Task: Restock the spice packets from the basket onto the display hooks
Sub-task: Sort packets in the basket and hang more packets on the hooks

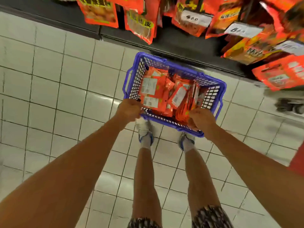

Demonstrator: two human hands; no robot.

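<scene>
Barely begun, it seems: the blue basket [174,94] is full of spice packets [158,94]. The left hand [130,109] and right hand [201,119] grip its near rim; hanging packets [139,25] fill the far display.

Blue plastic basket [212,81]; glossy foil packets [158,94]; glazed floor tiles [65,96].

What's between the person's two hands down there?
In the head view, the near rim of the blue basket runs between the left hand and right hand; both grip it. Just past the rim lie orange spice packets.
</scene>
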